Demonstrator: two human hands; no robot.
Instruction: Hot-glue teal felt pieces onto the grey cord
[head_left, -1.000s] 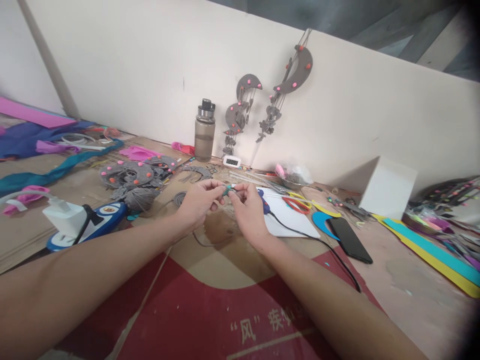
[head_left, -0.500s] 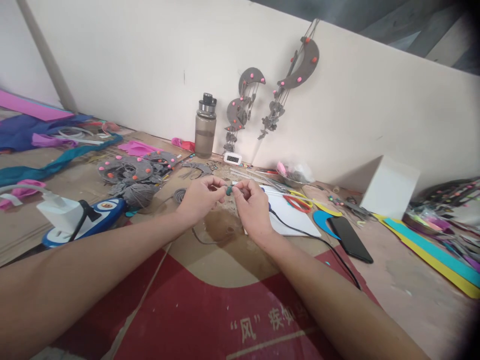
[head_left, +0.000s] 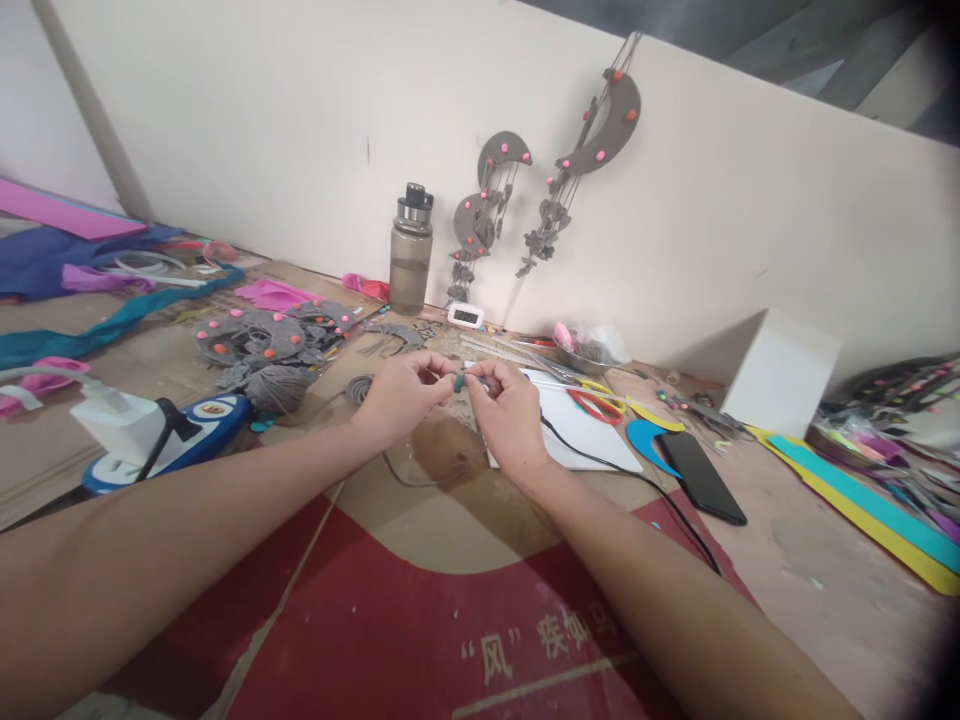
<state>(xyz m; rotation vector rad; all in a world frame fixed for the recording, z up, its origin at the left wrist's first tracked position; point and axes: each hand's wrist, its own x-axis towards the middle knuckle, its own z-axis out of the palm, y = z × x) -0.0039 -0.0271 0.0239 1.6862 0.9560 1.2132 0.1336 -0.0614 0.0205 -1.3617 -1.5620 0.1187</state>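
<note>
Pinches small green piece above counter, with fingertips of left hand and right hand drawn narrow on it from opposite sides, probably for fine control. Taking that piece as dial centre, finds coil of gray cord at nine o'clock, near left hand, apparently for easy reach; white sheet at four, beside right hand; phone at four, farther out; bottle upright at eleven, presumably clear of the work.

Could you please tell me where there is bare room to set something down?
Nearly bare: the red cardboard between the two forearms, and the tabletop between the black phone and the yellow strip. Crowded: the left side around the grey yarn ball, and beyond the left hand, around the bottle.
</note>
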